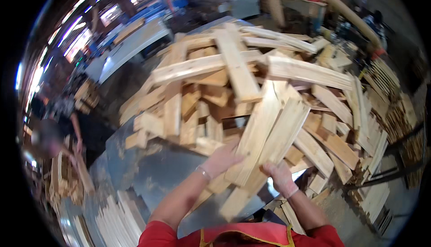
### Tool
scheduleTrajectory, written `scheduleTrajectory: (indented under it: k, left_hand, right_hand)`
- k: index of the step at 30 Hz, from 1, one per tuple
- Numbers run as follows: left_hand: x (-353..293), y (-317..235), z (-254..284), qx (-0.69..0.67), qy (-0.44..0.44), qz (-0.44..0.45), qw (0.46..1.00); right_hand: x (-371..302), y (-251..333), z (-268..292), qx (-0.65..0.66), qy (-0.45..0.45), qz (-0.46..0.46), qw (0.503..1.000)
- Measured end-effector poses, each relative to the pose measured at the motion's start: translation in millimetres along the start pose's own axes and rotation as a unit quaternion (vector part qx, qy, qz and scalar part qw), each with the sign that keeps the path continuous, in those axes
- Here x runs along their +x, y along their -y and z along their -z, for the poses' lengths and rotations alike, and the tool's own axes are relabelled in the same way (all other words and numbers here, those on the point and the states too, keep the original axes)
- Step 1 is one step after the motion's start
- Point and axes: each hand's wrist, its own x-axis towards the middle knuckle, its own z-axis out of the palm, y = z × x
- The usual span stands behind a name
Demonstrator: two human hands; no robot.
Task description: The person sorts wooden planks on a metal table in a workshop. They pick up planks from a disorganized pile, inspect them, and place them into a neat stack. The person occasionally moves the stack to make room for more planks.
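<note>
Two pale wooden boards, a left one (257, 135) and a right one (285, 128), lie side by side and slant up and away from me. My left hand (224, 158) grips the left board along its left edge, and some of its fingertips are hidden. The thumb of my right hand (279, 179) presses on the near end of the right board, with the fingers curled around its right side. Under both boards more wood pokes out toward me, including a short board end (235, 202). Both hands look slightly blurred.
A heap of loose boards (193, 69) covers the grey metal table (157, 175). Stacked thin strips (117, 222) stand at the near left. At the far left a person (76, 126) handles wood. A ribbed hose (345, 11) arches at the back right, above more stacked wood (395, 126).
</note>
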Motion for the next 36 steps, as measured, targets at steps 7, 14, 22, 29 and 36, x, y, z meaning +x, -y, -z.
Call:
scheduleTrajectory:
  k: [7,14,22,29,36]
  left_hand:
    - [-361,107,5,0.080,-0.062,0.161,0.982]
    - [-559,117,-60,0.182,-0.400,0.370,0.818]
    - [-614,161,-65,0.307,-0.380,0.426,0.761]
    - [-601,202,-77,0.373,-0.328,0.492,0.715]
    - [-423,99,69,0.259,-0.331,0.240,0.875]
  right_hand:
    - [-47,-86,-91,0.016,0.065,-0.063,0.996]
    - [-59,-160,-274,-0.116,0.190,-0.164,0.961]
    - [-166,-260,-500,-0.461,0.500,-0.045,0.732]
    - [-91,-165,-429,-0.170,0.565,-0.030,0.807]
    - [29,139,-134,0.007,0.034,0.288,0.957]
